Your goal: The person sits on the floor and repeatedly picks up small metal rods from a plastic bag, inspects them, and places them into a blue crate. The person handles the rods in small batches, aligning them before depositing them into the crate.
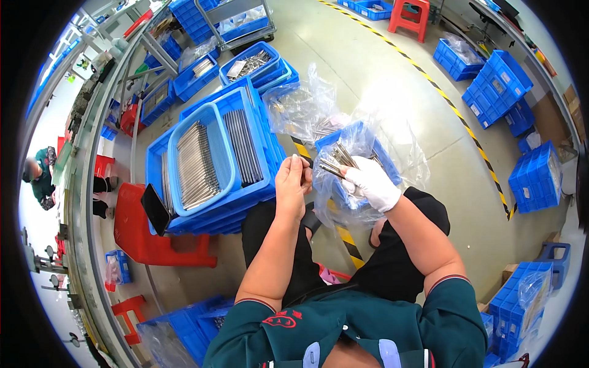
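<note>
My right hand [373,185], in a white glove, is closed around several slim metal rods [333,168] whose ends point toward my left hand. Bare and curled, my left hand [292,178] has thumb and fingertips pressed together just left of those rod ends; whatever it grips, if anything, is hidden. Below my right hand, a small blue crate [392,173] lined with clear plastic holds more metal rods [343,153]. On my left, a light blue basket [228,132] with rows of silver rods [197,161] rests on larger blue crates, next to dark rods [242,147].
A black flat object [156,210] leans at the stacked crates' near corner. Beside them stands a red stool [138,224]. Clear plastic bags [300,104] lie beyond the small crate. Blue crates [535,178] line the right side. Another person [43,175] is at far left.
</note>
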### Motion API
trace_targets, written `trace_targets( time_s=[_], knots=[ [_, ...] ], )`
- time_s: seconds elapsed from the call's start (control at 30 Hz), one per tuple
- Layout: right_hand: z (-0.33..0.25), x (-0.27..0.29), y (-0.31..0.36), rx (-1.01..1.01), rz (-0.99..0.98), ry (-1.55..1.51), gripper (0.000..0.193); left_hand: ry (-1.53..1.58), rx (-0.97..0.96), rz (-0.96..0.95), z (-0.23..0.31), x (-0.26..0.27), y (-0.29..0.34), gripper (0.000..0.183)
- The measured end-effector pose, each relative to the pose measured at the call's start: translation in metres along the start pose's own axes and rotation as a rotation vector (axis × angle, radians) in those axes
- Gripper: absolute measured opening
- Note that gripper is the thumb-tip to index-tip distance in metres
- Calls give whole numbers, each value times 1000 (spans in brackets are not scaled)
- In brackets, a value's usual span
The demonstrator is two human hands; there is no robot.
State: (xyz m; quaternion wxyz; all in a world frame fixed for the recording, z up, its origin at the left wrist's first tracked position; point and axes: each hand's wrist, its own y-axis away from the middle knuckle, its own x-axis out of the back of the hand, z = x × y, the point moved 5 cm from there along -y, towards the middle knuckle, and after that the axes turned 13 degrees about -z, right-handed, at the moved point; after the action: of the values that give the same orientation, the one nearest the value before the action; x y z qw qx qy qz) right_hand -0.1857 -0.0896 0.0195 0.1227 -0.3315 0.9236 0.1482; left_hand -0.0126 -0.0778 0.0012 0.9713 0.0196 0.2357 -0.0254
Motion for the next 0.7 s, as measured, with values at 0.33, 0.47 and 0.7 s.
trace_targets(
  time_s=[0.33, 0.47, 0.7],
  knots=[
    [-14, 0, 3, 174, 154, 614, 22, 200, 98, -157, -2, -5, 2, 22],
    [-21, -4, 7, 173, 202, 870, 25, 323, 156, -237, -3, -8, 3, 20],
    [-25, -10, 8, 214, 193, 984, 25, 303, 179, -255, -8, -10, 5, 21]
  ],
)
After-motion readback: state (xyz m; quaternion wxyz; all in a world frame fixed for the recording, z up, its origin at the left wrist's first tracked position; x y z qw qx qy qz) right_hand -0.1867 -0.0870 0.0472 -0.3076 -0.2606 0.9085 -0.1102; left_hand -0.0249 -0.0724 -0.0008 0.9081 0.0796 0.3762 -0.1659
